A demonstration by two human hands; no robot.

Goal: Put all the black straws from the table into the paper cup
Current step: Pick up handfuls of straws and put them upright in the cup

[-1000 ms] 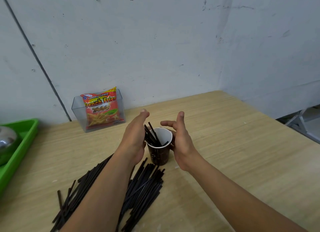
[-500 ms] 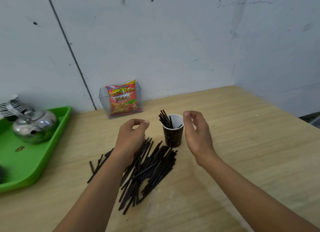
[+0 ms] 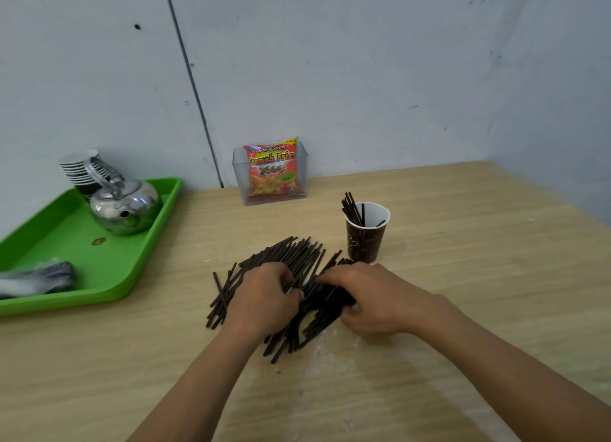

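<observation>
Head view: black straws [image 3: 291,256] heaped lengthwise toward paper cup [image 3: 365,240], right hand [image 3: 367,297] nearer and fingers gripping a bundle, left hand [image 3: 264,296] clenched on the heap.

Two bare forearms enter from the bottom edge, no sleeve in view on either, nothing at the wrists: no watch, strap or bracelet shows. Left hand [image 3: 264,301] and right hand [image 3: 373,304] both ungloved, no rings on the fingers [image 3: 330,278] that show; nails hidden or too blurred to tell. Both arms run bare right down to the bottom edge, so any clothing lies out of view.
</observation>
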